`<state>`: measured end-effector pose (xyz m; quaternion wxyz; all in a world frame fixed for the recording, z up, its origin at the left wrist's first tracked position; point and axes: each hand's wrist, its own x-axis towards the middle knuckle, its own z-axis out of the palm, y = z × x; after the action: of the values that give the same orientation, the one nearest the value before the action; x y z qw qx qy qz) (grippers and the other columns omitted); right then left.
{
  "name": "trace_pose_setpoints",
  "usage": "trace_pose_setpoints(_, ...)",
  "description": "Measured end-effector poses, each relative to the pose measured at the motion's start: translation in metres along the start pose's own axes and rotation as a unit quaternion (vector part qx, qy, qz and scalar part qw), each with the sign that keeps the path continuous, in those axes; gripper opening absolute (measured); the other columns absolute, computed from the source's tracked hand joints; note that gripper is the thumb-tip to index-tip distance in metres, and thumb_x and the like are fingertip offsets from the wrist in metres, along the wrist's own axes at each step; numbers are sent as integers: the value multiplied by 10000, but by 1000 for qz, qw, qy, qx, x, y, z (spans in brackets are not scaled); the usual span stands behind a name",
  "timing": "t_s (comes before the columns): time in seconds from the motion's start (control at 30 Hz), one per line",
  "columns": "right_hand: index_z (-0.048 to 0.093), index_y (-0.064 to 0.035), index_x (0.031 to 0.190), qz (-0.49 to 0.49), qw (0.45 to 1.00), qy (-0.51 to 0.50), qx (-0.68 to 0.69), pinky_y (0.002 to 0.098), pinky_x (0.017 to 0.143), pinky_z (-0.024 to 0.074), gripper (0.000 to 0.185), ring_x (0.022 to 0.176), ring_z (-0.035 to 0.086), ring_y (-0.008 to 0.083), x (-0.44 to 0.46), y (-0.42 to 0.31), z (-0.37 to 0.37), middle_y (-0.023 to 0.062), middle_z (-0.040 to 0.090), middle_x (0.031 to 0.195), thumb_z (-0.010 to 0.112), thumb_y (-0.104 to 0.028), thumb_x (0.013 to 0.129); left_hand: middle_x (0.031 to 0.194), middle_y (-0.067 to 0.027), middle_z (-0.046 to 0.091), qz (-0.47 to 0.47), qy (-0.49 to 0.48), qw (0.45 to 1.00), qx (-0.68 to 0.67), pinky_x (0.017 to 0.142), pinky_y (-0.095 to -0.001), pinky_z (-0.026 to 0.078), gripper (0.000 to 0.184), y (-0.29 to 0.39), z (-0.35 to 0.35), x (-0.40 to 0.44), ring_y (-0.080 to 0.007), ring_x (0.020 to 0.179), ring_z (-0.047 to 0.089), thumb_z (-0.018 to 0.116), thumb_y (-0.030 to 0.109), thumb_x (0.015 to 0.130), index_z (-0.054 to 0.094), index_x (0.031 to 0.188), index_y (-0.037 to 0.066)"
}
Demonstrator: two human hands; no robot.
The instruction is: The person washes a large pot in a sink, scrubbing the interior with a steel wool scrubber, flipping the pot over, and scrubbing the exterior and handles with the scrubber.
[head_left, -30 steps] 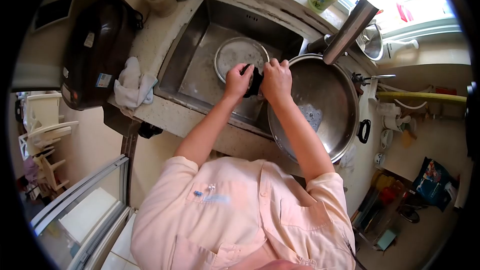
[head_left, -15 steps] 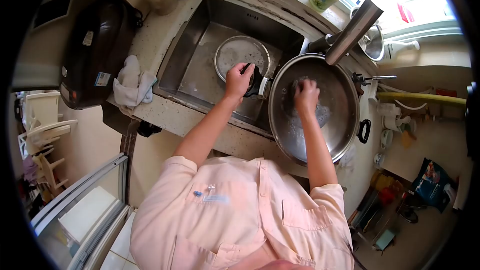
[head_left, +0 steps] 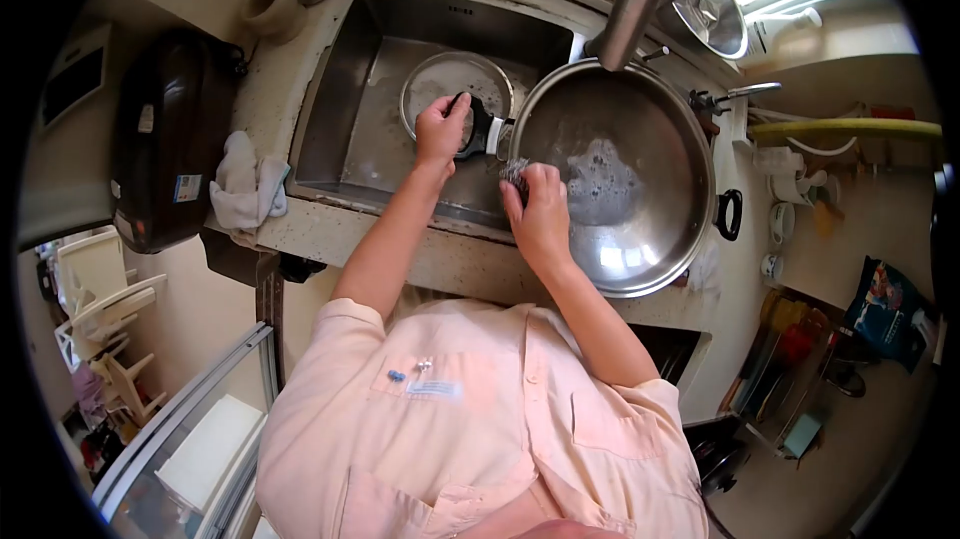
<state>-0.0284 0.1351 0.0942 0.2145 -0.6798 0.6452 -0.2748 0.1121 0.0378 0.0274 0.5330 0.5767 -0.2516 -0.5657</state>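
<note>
A large steel wok (head_left: 660,224) rests over the right side of the sink, with soapy water pooled inside. My left hand (head_left: 441,134) is wrapped round its black long handle (head_left: 480,124). A steel wool scrubber (head_left: 514,174) sits in the fingers of my right hand (head_left: 541,201), at the wok's left rim just below where the handle joins. Behind my left hand, a round glass lid (head_left: 458,64) with a metal rim lies in the sink basin (head_left: 385,89).
A steel faucet (head_left: 640,4) reaches over the wok's far rim. A metal bowl (head_left: 712,19) stands behind it by the window. A cloth (head_left: 247,184) lies on the counter's left edge, near a dark appliance (head_left: 175,139). A small side handle (head_left: 729,214) sticks out at the wok's right.
My right hand has moved with the scrubber from the inside of the wok to its left rim. My left hand stays on the handle. The view has shifted slightly.
</note>
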Motion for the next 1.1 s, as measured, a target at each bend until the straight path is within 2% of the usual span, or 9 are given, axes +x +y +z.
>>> trace_pose_setpoints(0.2, 503, -74, 926, -95, 991, -88, -34, 397, 720, 425, 282, 855, 478, 321, -57, 28, -46, 93, 499, 1020, 663, -155, 708, 612, 71, 482, -7, 10, 1000, -8, 450, -188, 284, 213, 3, -1, -4, -17, 511, 361, 620, 225, 820, 607, 850, 15)
trace_pose_setpoints(0.5, 626, -118, 877, -135, 917, -359, -110, 364, 775, 442, 242, 913, 485, 279, -60, 133, -182, 75, 551, 1027, 695, -194, 657, 539, 76, 383, -49, -9, 999, -2, 362, -184, 207, 210, 7, -4, -11, -13, 401, 298, 617, 279, 822, 552, 857, 83)
trace_pose_setpoints(0.53, 643, -113, 813, -111, 930, -337, -93, 369, 765, 442, 173, 894, 487, 286, -51, 155, -184, 81, 556, 967, 691, -177, 659, 537, 77, 380, -43, -15, 999, -3, 364, -184, 208, 205, 7, -3, -13, -13, 402, 296, 613, 278, 826, 550, 853, 85)
trace_pose_setpoints(0.6, 632, -96, 757, -66, 922, -270, -268, 399, 750, 445, 106, 868, 482, 298, -18, 173, -179, 89, 517, 894, 664, -140, 666, 535, 79, 373, -32, -27, 999, -2, 367, -185, 209, 197, 5, -6, -10, -14, 404, 291, 605, 275, 832, 544, 843, 88)
trace_pose_setpoints(0.73, 562, -72, 1012, 97, 940, 26, -325, 407, 840, 425, 292, 973, 449, 351, 38, 197, -87, 157, 431, 1150, 634, -154, 741, 541, 66, 389, -32, -32, 999, 4, 353, -188, 203, 202, 4, -6, -7, -9, 408, 292, 599, 266, 836, 579, 879, 70)
trace_pose_setpoints(0.8, 525, -72, 1075, 143, 960, 24, -238, 431, 876, 407, 331, 1021, 411, 383, 54, 162, -42, 183, 380, 1196, 594, -115, 754, 532, 73, 371, -21, -42, 999, 18, 354, -190, 202, 193, 5, -7, -8, -11, 408, 290, 582, 266, 848, 562, 866, 75)
trace_pose_setpoints(0.87, 532, -70, 1079, 61, 989, 26, -134, 436, 885, 400, 312, 1046, 399, 405, 52, 147, -6, 191, 364, 1239, 543, -101, 769, 520, 81, 350, -15, -51, 998, 30, 358, -189, 201, 191, 7, -6, -11, -11, 403, 280, 565, 273, 859, 534, 847, 84)
trace_pose_setpoints(1.0, 550, -70, 1042, 38, 979, -118, -162, 434, 856, 427, 278, 1030, 424, 400, -2, 124, -24, 171, 403, 1218, 469, -43, 777, 514, 83, 340, -22, -34, 999, 35, 354, -187, 195, 188, 8, -3, -8, -7, 403, 275, 562, 268, 862, 537, 850, 82)
trace_pose_setpoints(1.1, 526, -58, 1042, 55, 935, -85, -339, 399, 817, 468, 309, 1005, 429, 382, -7, 163, -48, 145, 397, 1188, 506, -37, 735, 513, 84, 338, -17, -26, 999, 33, 352, -186, 192, 184, 7, -4, -10, -5, 402, 272, 563, 264, 862, 537, 846, 83)
